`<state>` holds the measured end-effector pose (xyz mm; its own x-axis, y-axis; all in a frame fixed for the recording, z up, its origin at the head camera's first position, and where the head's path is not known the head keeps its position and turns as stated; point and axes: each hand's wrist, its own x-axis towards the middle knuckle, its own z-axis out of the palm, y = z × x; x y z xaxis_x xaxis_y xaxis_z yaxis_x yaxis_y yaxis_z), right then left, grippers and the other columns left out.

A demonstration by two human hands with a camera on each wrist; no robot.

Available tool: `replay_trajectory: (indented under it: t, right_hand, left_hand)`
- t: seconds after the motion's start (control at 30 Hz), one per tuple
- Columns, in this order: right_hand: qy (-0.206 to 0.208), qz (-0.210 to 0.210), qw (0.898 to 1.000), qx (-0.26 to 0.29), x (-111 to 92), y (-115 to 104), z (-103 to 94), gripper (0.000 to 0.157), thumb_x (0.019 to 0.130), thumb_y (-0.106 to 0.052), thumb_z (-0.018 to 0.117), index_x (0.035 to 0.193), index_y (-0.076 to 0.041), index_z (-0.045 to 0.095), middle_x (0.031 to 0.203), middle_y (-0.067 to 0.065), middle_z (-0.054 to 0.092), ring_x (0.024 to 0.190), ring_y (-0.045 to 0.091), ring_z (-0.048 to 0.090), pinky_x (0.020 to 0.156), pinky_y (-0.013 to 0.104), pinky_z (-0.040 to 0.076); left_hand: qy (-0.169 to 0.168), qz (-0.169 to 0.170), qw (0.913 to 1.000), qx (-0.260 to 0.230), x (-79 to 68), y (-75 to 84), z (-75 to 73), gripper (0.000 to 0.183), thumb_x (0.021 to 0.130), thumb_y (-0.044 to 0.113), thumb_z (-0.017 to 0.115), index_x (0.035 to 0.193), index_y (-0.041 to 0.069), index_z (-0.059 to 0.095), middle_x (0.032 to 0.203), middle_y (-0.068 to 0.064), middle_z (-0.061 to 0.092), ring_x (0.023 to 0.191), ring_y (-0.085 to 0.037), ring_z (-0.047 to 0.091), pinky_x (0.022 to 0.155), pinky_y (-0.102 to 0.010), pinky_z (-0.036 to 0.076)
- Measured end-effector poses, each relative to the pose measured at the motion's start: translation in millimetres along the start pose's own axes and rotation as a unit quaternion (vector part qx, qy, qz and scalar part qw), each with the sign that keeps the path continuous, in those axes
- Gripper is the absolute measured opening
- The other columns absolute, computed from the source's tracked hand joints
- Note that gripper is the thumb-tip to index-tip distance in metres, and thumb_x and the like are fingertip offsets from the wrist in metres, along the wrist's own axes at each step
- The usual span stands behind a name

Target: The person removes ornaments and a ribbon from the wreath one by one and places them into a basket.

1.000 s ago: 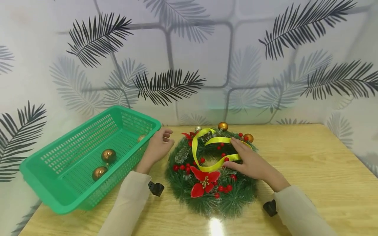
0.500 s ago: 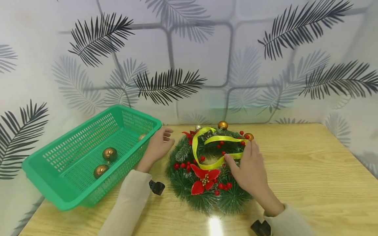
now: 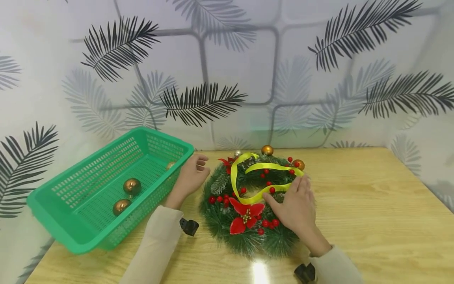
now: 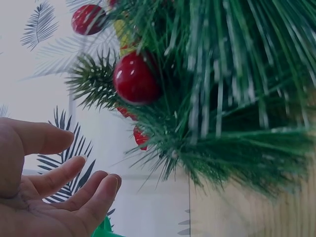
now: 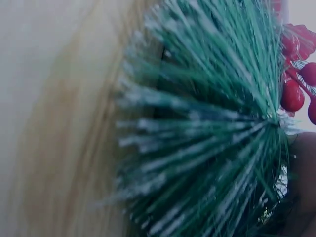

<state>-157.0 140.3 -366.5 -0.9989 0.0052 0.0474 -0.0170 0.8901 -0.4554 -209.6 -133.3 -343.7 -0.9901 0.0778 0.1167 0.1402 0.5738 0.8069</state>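
Observation:
A green Christmas wreath lies on the table, with red berries and a red poinsettia at its front. Yellow ribbon loops loosely over its middle and right side. My right hand rests on the wreath's right side with straight fingers, the fingertips by the ribbon's bend. In the right wrist view, pine needles hide most of that hand. My left hand hangs loosely curled between basket and wreath, holding nothing. The left wrist view shows its fingers apart from the wreath's needles.
At the left stands a green plastic basket with a few shiny baubles inside. Golden baubles sit along the wreath's far edge. A patterned cloth wall rises behind the wooden table.
My right hand has slid off the ribbon, towards me and down along the wreath's right side, uncovering the ribbon's right bend. The left hand has stayed in place.

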Motion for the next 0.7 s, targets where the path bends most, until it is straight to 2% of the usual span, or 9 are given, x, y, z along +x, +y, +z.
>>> replay_trajectory:
  t: [0.13, 0.37, 0.7]
  right_hand:
    - [-0.014, -0.021, 1.0, 0.001, 0.7, 3.3, -2.8, 0.108, 0.088, -0.059, 0.053, 0.144, 0.02, 0.003, 0.151, 0.038, -0.004, 0.142, 0.05, 0.0, 0.114, 0.061, 0.009]
    - [-0.011, -0.077, 0.997, -0.013, 6.3, 16.9, -0.1, 0.106, 0.089, -0.06, 0.052, 0.143, 0.02, 0.008, 0.15, 0.039, 0.004, 0.14, 0.053, 0.007, 0.113, 0.062, 0.013]
    - [-0.021, -0.127, 0.992, -0.008, 15.2, 22.8, -4.4, 0.104, 0.088, -0.057, 0.056, 0.143, 0.021, 0.012, 0.15, 0.039, 0.01, 0.139, 0.052, 0.013, 0.112, 0.062, 0.018]
  left_hand:
    - [-0.005, 0.0, 1.0, -0.001, 2.9, 2.3, 2.6, 0.039, 0.094, 0.012, 0.05, 0.132, 0.002, 0.048, 0.13, -0.024, 0.05, 0.115, -0.038, 0.054, 0.092, -0.049, 0.048]
    - [0.0, -0.003, 1.0, 0.0, 6.8, 0.9, 5.7, 0.039, 0.093, 0.011, 0.051, 0.13, 0.001, 0.049, 0.129, -0.025, 0.051, 0.114, -0.038, 0.055, 0.093, -0.05, 0.048]
    - [0.003, 0.002, 0.9999, 0.014, 15.8, 1.5, 3.0, 0.04, 0.094, 0.014, 0.05, 0.132, 0.001, 0.048, 0.13, -0.024, 0.051, 0.115, -0.038, 0.054, 0.092, -0.049, 0.048]
